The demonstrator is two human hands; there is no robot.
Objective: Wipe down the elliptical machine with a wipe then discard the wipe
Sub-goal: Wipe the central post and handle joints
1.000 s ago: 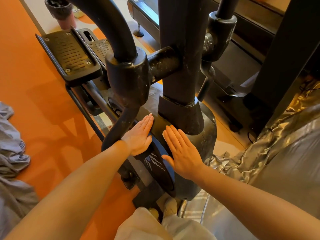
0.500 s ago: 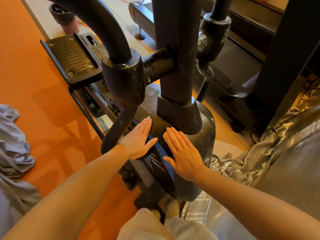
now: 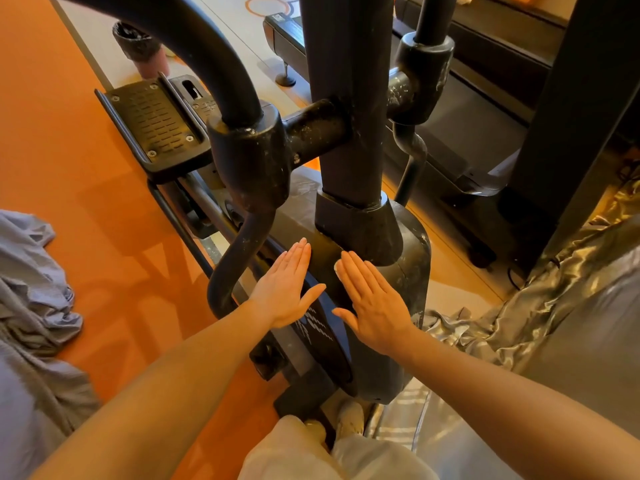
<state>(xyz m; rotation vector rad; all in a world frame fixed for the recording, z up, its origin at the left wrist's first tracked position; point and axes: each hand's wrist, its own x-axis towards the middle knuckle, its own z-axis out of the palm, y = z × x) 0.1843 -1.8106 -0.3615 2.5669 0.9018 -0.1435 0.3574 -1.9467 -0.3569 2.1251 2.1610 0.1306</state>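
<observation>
Hands lie flat on the dark housing of the elliptical machine (image 3: pixel 412 271), low on its body just below the collar where the thick central post (image 3: pixel 346 98) enters. The left hand (image 3: pixel 285 289) has its fingers straight and pressed together, thumb spread to the side, palm down on the left slope of the housing beside a round dark panel (image 3: pixel 322 334) with pale lettering. The right hand (image 3: pixel 372 299) mirrors it on the right slope, fingers straight and together, thumb out toward the other hand. The two hands are near each other but apart, and neither one curls around anything. No wipe shows in either hand; whether one lies under a palm cannot be told.

A curved black bar (image 3: pixel 235 265) bends down just left of the left wrist and rises into a chunky joint (image 3: pixel 249 157) speckled with pale marks. Beyond that joint a ribbed foot pedal (image 3: pixel 156 123) sits over the orange floor (image 3: pixel 69 133). Crumpled grey cloth (image 3: pixel 31 289) lies on the floor at the left edge. Shiny silver fabric (image 3: pixel 540 299) bunches at the right, next to the machine's base. A treadmill (image 3: pixel 467 140) stands behind the machine, and a dark bin with a pink base (image 3: pixel 142 50) stands far back on the left. Pale trouser legs (image 3: pixel 311 455) and a light shoe (image 3: pixel 349 417) show at the bottom.
</observation>
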